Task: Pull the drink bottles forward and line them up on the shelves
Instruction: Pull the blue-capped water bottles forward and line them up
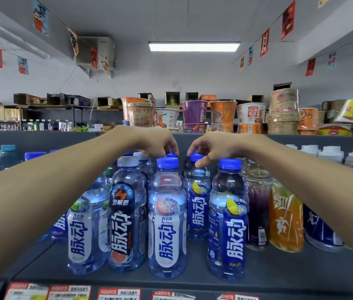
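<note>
drink bottles [197, 204] at the back: left hand [156, 144] grip pinches one cap [171, 155], right hand [212, 146] another.

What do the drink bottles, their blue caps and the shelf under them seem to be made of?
The drink bottles look like clear, glossy plastic; liquid and highlights show through. The blue caps: opaque plastic, slightly shiny. The shelf is dark and matt, probably painted metal, perhaps coated board.

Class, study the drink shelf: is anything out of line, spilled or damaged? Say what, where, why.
The blue-labelled bottle whose cap the right hand pinches stands set back behind the white-labelled bottle beside it, breaking the front line. The left hand grips a rear bottle. No spill or damage shows.
</note>
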`<state>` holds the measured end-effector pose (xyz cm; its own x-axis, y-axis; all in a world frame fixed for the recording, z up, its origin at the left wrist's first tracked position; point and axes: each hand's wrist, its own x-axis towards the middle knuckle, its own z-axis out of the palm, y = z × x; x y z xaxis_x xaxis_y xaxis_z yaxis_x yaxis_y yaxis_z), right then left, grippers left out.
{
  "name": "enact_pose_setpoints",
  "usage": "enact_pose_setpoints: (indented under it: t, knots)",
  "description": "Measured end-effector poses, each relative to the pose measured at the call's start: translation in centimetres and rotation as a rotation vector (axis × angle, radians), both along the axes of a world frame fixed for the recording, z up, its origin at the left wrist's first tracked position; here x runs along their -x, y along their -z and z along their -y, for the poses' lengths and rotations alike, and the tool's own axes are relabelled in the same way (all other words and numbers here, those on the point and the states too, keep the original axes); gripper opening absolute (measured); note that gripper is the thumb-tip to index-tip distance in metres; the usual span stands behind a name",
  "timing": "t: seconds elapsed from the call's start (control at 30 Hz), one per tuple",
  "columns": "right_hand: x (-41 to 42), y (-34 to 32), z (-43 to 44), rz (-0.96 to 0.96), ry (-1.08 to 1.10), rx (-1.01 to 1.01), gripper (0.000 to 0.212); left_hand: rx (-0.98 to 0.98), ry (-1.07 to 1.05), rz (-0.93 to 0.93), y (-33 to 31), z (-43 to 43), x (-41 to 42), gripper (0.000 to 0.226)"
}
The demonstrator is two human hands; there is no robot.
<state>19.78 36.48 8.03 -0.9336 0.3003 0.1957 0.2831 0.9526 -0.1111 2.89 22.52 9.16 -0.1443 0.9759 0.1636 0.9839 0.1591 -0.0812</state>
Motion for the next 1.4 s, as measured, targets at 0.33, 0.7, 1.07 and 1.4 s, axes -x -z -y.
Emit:
enact_pose_setpoints:
  t: [0.33,0.7,1.07,1.4]
  knots:
    - [-2.5,-0.2,1.9,-0.193,0.058,0.121,0.048,-0.143,0.090,0.119,-0.7,2.7,-1.7,0.039]
    - [-5.4,4.6,6.3,-0.731,0.023,0.103,0.049,-0.174,0.194,0.018,3.5,5.8,-6.2,0.045]
    - [-3.6,7.1,7.4,-0.920,0.096,0.044,0.053,-0.251,0.213,0.049,4.2,6.3,-5.4,0.024]
    - [-2.3,7.2,9.0,-0.951,0.131,0.068,0.056,-0.226,0.206,0.011,4.1,7.0,-5.5,0.049]
